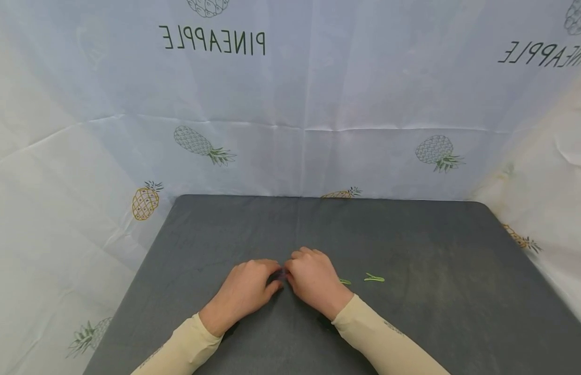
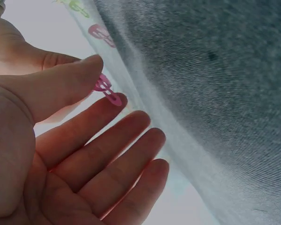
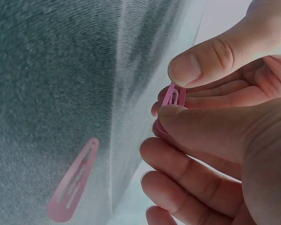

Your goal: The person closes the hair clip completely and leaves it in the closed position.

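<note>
Over the middle of the dark table, my two hands meet fingertip to fingertip at a small pink snap hair clip [image 3: 176, 97]. My left hand [image 1: 249, 288] pinches one end of it between thumb and index finger; its other fingers stretch out loosely in the left wrist view. The other end is pinched by my right hand [image 1: 317, 276], whose thumb covers part of the clip. The head view shows the clip only as a small dark purple blur. A second, paler pink hair clip [image 3: 74, 182] lies on the table in the right wrist view.
Right of my right hand, a green hair clip [image 1: 374, 277] lies on the dark tabletop [image 1: 412, 323]. Another green hair clip [image 1: 345, 282] is partly hidden by my right wrist. White cloth [image 1: 290, 94] printed with pineapples hangs behind the table and at its sides.
</note>
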`<action>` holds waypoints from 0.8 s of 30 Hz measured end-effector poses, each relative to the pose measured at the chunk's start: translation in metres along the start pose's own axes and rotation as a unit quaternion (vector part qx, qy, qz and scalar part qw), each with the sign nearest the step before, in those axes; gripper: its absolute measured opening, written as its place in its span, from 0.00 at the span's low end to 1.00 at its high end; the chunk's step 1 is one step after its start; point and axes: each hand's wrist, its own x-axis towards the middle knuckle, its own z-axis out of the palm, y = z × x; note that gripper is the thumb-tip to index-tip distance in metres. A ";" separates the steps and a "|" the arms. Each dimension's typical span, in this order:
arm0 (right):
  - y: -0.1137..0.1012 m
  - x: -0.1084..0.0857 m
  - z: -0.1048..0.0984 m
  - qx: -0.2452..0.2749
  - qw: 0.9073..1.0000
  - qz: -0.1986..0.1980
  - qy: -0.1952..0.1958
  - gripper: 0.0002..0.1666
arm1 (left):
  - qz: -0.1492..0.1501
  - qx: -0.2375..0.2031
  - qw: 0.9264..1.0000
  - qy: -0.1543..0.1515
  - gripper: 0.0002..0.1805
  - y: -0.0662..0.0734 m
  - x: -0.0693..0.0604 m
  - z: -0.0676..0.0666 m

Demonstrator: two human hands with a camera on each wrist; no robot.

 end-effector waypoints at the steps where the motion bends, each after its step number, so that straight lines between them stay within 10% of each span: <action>1: 0.000 0.000 -0.001 0.001 1.000 0.001 0.000 0.08 | 0.004 0.001 1.000 0.006 0.12 0.000 0.000 -0.001; 24: 0.004 -0.010 -0.013 0.037 0.999 0.003 0.009 0.05 | 0.024 0.003 0.999 0.041 0.05 0.005 -0.002 -0.004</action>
